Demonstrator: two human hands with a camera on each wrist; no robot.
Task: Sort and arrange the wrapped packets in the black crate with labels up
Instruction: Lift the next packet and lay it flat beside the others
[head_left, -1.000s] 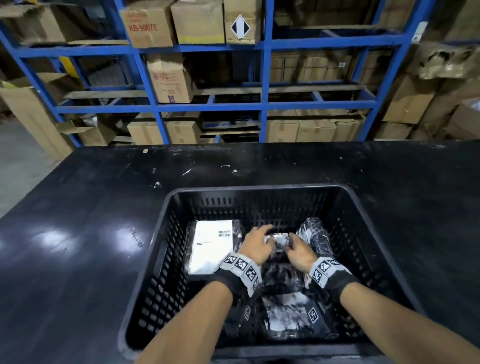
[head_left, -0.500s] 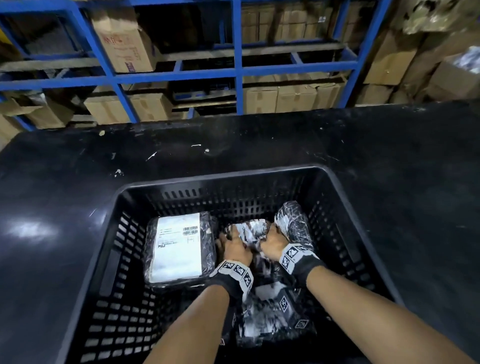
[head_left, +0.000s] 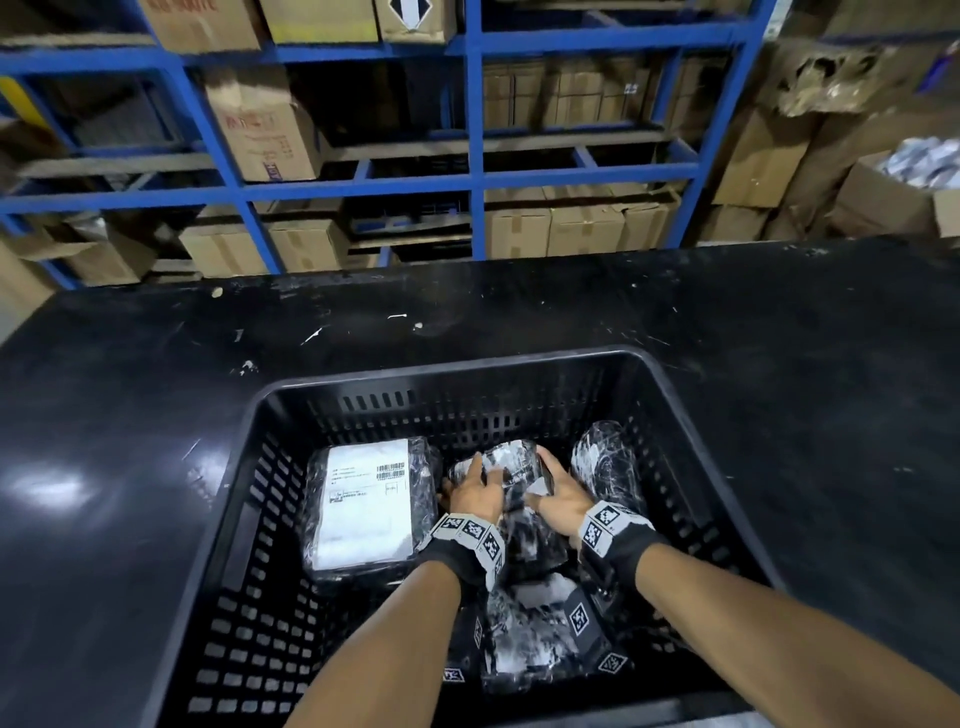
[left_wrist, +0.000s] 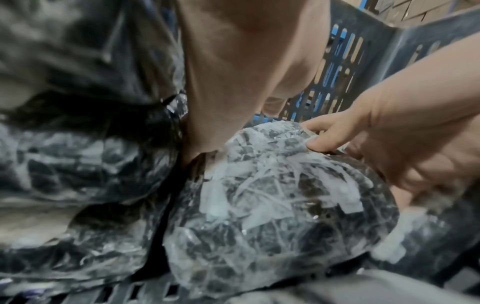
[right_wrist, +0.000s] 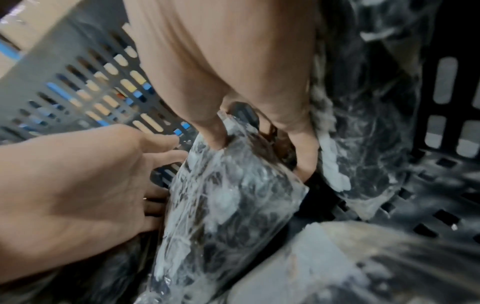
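Overhead, both hands (head_left: 480, 493) (head_left: 563, 501) grip one packet (head_left: 514, 467) (label unseen).

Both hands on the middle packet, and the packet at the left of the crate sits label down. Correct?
Not quite. The left packet lies label up: the head view shows its white label with barcodes facing the camera. The rest holds: left hand and right hand both grip the middle packet inside the crate.

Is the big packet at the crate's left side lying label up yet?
Yes, label up: the left packet lies flat and its white label with barcode faces the head camera.
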